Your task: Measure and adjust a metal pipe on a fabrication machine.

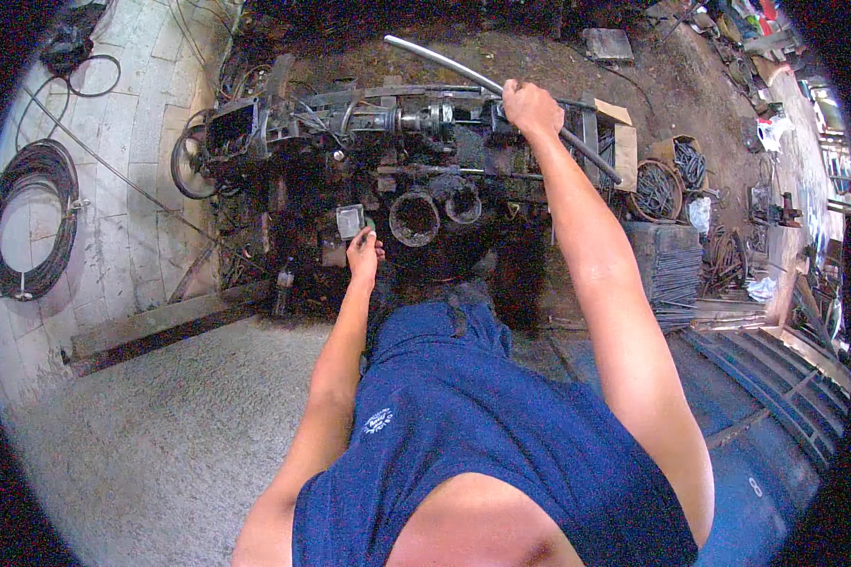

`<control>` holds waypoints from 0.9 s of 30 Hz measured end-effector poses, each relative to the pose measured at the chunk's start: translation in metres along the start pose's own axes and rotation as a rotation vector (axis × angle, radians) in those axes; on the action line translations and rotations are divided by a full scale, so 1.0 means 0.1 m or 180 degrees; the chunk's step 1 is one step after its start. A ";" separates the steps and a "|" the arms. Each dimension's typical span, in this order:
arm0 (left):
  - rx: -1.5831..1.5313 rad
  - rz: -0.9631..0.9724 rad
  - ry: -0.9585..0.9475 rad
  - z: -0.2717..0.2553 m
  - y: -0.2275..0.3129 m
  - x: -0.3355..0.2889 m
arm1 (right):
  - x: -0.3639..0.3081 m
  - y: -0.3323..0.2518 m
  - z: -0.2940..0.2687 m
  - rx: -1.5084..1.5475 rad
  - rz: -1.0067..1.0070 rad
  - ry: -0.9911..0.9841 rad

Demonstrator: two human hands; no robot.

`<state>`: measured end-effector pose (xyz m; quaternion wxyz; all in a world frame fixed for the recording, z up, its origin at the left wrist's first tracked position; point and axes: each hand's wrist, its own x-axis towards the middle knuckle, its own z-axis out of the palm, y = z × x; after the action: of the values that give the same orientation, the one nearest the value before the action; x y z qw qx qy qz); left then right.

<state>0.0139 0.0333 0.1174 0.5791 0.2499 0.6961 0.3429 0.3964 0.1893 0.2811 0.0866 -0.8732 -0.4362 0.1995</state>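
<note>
My right hand (535, 110) is wrapped round a long metal rod (440, 61), bright at its far left end and darker toward its near right end. The rod slants over a dark, greasy machine (369, 118) with a long bed and a shaft-like middle part. Nearer to me, my left hand (365, 255) is closed at the lower edge of a small pale square piece (350, 222); its exact kind is unclear. Just right of that hand stand a round, open-topped container (393, 227) and a smaller one (462, 218).
A coil of black cable (2, 203) lies on the pale floor at left, near a wooden beam (165, 321). A bottle (284, 278) stands by the machine. At right are a basket of metal pieces (654, 192), a cardboard box (624, 142) and a stack of thin rods (669, 269).
</note>
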 end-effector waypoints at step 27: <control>0.0088 0.0003 -0.0107 -0.03 -0.05 -0.03 | 0.03 0.04 0.03 0.0038 -0.0019 0.0080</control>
<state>0.0115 0.0274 0.1154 0.5870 0.2640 0.6909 0.3292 0.3996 0.1890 0.2768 0.0979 -0.8737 -0.4365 0.1909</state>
